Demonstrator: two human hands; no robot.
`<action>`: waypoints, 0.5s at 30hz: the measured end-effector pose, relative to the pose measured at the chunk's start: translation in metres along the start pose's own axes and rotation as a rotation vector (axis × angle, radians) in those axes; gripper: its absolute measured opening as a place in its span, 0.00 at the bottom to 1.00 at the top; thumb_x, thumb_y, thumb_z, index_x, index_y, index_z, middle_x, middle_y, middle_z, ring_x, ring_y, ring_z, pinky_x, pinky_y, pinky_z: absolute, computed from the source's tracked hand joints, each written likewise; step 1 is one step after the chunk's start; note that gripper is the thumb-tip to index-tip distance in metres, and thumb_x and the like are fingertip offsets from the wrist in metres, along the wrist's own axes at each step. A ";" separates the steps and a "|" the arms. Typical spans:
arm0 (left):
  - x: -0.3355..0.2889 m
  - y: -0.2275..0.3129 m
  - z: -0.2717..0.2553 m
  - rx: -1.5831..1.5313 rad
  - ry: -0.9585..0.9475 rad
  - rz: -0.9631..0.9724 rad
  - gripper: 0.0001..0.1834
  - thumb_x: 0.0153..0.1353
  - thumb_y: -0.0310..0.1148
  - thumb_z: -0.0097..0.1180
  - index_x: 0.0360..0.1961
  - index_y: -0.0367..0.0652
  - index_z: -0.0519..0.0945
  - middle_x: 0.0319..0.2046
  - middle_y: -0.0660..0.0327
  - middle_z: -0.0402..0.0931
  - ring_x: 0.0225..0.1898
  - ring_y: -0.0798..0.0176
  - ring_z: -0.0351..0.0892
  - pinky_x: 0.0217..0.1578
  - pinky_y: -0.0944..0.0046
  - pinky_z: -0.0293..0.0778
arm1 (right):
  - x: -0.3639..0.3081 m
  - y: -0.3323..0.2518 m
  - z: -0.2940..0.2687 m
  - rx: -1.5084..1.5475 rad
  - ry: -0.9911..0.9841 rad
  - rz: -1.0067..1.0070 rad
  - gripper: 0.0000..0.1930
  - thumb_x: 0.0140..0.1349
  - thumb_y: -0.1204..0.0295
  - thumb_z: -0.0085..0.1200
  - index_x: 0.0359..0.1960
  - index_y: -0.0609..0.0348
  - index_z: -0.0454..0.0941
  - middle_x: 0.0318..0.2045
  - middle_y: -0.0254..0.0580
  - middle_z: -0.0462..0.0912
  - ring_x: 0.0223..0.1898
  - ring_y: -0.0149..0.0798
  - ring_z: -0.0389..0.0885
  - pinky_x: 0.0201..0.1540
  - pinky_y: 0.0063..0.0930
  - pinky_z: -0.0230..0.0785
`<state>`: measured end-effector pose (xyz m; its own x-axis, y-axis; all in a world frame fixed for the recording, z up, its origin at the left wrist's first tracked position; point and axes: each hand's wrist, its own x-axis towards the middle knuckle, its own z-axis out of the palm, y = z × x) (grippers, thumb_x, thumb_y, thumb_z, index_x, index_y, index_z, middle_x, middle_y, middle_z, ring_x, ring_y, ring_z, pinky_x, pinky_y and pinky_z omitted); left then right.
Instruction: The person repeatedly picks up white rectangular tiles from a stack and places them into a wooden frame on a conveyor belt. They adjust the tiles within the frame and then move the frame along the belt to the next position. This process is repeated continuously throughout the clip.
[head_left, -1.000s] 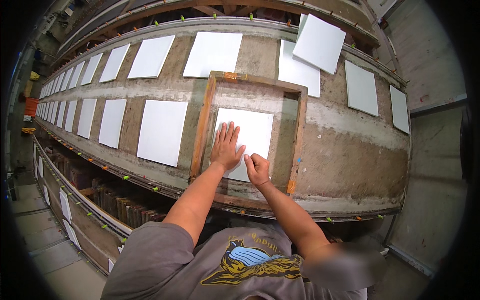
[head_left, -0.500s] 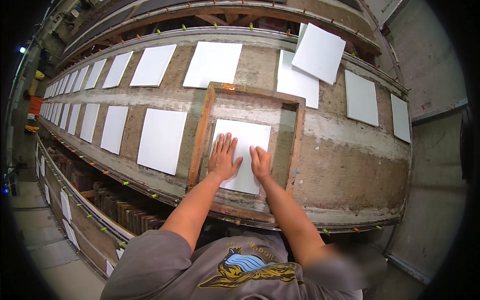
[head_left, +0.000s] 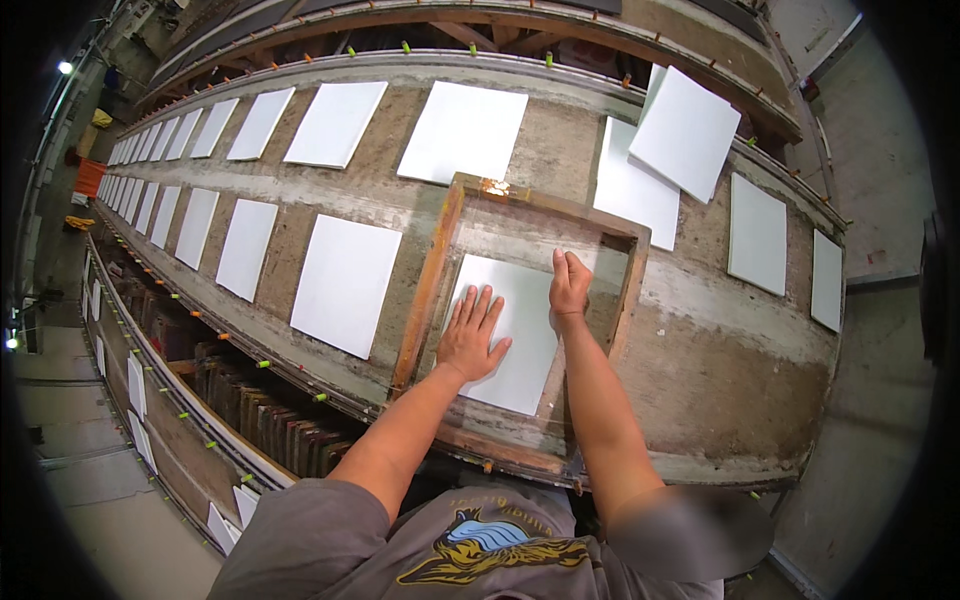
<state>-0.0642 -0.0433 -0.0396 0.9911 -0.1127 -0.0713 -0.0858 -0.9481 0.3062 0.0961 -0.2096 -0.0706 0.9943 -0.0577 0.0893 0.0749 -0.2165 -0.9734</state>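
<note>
A wooden screen frame (head_left: 428, 290) with a see-through mesh lies on the long table. Beneath the mesh shows a white rectangular sheet (head_left: 530, 370). Flat on the mesh over this sheet, my left hand (head_left: 472, 335) has its fingers spread. My right hand (head_left: 570, 285) is closed in a fist with the thumb pointing up, at the sheet's upper right edge inside the frame. Whatever the curled right fingers may hold is hidden.
Two rows of white sheets (head_left: 347, 285) run along the long table (head_left: 720, 390) to the far left. Right of the frame's top, loose sheets (head_left: 685, 130) overlap at angles. Coloured pegs (head_left: 264, 364) line the table edges. Upright frames (head_left: 270, 415) are stored below at left.
My right hand has moved up and right, from over the sheet to its right edge. My left hand stays pressed over the sheet. The whole view has shifted slightly.
</note>
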 end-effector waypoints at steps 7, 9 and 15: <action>0.000 0.001 -0.002 -0.015 -0.029 -0.015 0.41 0.71 0.55 0.48 0.78 0.44 0.57 0.79 0.47 0.46 0.80 0.40 0.39 0.77 0.43 0.41 | -0.001 -0.003 0.024 -0.169 -0.098 -0.026 0.23 0.73 0.59 0.52 0.24 0.66 0.70 0.19 0.58 0.70 0.21 0.52 0.67 0.29 0.45 0.63; 0.003 0.001 -0.002 -0.013 -0.018 -0.008 0.41 0.71 0.55 0.49 0.78 0.44 0.57 0.79 0.47 0.46 0.80 0.39 0.39 0.77 0.44 0.41 | -0.001 -0.008 0.047 -0.196 -0.146 -0.037 0.22 0.73 0.59 0.51 0.25 0.66 0.73 0.21 0.61 0.74 0.24 0.61 0.71 0.31 0.48 0.65; 0.004 0.001 -0.008 -0.006 -0.140 -0.042 0.43 0.70 0.54 0.49 0.76 0.36 0.56 0.77 0.41 0.47 0.80 0.38 0.39 0.77 0.43 0.41 | -0.006 -0.039 0.108 -0.143 -0.426 -0.016 0.22 0.72 0.59 0.52 0.26 0.67 0.75 0.22 0.61 0.75 0.24 0.60 0.72 0.33 0.47 0.66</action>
<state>-0.0595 -0.0422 -0.0324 0.9697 -0.1140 -0.2162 -0.0437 -0.9512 0.3055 0.0957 -0.0955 -0.0556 0.9379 0.3463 -0.0198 0.1089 -0.3481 -0.9311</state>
